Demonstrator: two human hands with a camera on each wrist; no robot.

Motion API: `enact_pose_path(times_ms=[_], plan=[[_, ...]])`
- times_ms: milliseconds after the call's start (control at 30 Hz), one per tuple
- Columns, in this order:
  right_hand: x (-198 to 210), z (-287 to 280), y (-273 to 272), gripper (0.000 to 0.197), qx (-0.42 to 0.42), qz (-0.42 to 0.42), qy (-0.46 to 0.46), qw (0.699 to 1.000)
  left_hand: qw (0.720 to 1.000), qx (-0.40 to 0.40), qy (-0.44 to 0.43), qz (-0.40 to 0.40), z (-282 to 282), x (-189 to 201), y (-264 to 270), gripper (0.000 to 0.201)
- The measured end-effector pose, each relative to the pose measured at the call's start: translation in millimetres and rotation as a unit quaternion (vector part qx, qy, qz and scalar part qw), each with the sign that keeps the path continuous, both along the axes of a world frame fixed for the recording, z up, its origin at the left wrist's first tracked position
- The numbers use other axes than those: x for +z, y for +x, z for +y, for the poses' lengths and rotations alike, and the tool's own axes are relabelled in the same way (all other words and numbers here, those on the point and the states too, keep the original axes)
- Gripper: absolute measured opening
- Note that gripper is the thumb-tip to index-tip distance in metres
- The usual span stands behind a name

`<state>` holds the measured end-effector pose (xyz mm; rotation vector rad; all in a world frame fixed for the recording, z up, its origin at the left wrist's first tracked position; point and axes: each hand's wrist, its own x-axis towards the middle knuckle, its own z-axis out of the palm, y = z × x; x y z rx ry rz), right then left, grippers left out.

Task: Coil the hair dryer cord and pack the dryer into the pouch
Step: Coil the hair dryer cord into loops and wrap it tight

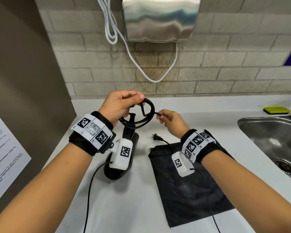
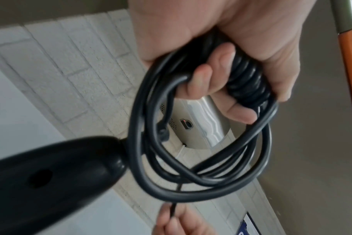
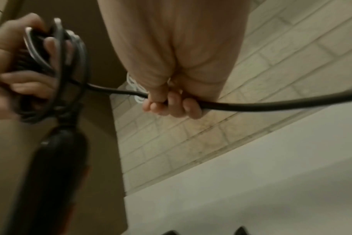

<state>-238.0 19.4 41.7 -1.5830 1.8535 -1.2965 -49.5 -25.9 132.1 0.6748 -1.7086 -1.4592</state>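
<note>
Both hands grip the cord (image 1: 148, 113): left hand (image 1: 123, 105) clutches coils, right hand (image 1: 170, 121) pinches slack; pouch (image 1: 188, 184) lies flat.

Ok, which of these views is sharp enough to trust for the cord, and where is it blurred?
Head view: sharp, evenly lit; cord and plug crisp, wall dryer shows glare. Left wrist: coil readable, hair dryer smeared. Right wrist: dim and soft; left hand blurred, right hand clearer.
</note>
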Motion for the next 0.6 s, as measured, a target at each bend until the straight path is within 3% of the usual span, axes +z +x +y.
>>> enact_pose_path(times_ms=[100,167,300,400,500,600], plan=[[-2.9,5.1,-17.9,0.029,-0.077,0.058,-0.01,0.995,1.0,0.004,-0.02,-0.015,2.5,3.7,-2.5,0.014],[4.1,6.7,-20.3,0.032,-0.075,0.074,0.001,0.994,0.999,-0.006,-0.032,-0.015,7.7,5.2,-7.1,0.016],[26.3,12.4,-5.4,0.046,0.11,0.068,0.032,0.991,0.999,-0.022,-0.036,-0.011,10.2,5.0,-12.5,0.015],[34.5,12.2,6.5,0.026,0.185,0.094,0.059,0.976,0.999,-0.026,-0.036,-0.014,13.1,6.1,-13.2,0.013],[41.4,7.9,2.7,0.02,0.161,0.049,0.05,0.984,0.999,-0.021,-0.033,-0.026,13.1,4.8,-11.4,0.014],[56.2,6.3,-5.6,0.015,0.101,0.084,0.028,0.991,0.997,-0.031,-0.045,-0.063,14.1,6.3,-9.7,0.011]])
